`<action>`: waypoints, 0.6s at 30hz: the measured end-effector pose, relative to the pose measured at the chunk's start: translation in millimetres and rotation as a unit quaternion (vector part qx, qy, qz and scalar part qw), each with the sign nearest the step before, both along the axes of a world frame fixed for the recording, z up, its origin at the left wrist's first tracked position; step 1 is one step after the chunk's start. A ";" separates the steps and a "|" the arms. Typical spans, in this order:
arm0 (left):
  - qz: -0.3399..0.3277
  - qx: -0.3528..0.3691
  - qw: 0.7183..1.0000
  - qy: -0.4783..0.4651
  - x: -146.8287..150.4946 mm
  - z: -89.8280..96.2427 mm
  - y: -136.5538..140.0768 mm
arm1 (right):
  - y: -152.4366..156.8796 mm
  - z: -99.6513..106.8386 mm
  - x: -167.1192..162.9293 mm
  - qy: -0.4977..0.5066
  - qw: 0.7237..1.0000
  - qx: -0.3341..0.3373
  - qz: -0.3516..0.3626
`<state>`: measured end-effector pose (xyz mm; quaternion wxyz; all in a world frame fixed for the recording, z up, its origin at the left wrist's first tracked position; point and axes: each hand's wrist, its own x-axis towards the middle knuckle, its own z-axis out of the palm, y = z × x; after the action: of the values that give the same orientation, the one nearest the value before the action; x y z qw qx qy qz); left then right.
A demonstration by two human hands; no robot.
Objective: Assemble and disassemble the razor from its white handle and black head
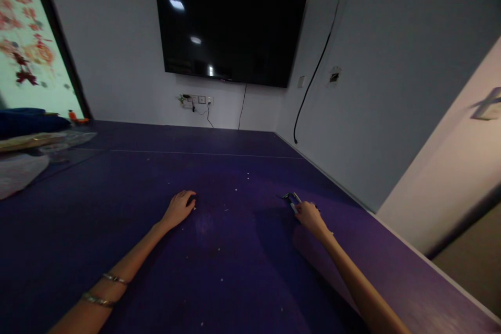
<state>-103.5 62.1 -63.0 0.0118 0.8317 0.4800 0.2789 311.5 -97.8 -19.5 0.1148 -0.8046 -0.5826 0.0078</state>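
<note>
On the left side of the purple surface rests my left hand [179,210], palm down. Its fingers are loosely bent with the thumb apart, and nothing shows in its grasp. A tiny pale scrap lies by its thumb. Two bracelets [105,292] circle that forearm. Over to the right, my right hand [311,215] is closed around a small grey two-armed metal tool [293,201]. The tool's bent end points to the upper left, low over or on the surface; its exact kind is too small to make out. My fingers hide its rear part.
The purple surface [156,177] carries scattered white specks and reaches the wall. Plastic bags [23,169] and dark blue cloth [33,120] lie at the far left, near a small orange object [78,118]. A black cable [313,75] hangs at the right, beside a wall-mounted television [229,26].
</note>
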 end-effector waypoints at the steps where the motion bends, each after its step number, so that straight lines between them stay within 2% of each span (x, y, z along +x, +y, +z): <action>1: -0.013 0.002 1.000 -0.027 4.9 4.0 -3.0 | 2.4 -0.3 -1.1 0.002 1.000 0.004 0.000; 7: -0.099 -0.041 0.982 -0.158 58.4 34.5 -34.7 | 23.6 4.7 -27.5 0.023 0.998 0.052 0.026; 12: -0.153 -0.211 0.942 -0.214 109.1 44.3 -53.4 | 34.6 17.3 -73.3 0.064 0.986 0.121 0.091; 15: -0.132 -0.318 0.903 -0.258 132.1 41.1 -54.5 | 36.0 22.8 -101.6 0.069 0.978 0.148 0.127; 18: -0.118 -0.380 0.863 -0.312 146.4 39.2 -51.9 | 33.5 26.3 -124.6 0.079 0.970 0.161 0.166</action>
<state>42.9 10.2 -23.8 0.5087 0.6824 0.4185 0.3169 186.9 -64.3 6.9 0.2853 -0.6645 -0.6906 -0.0037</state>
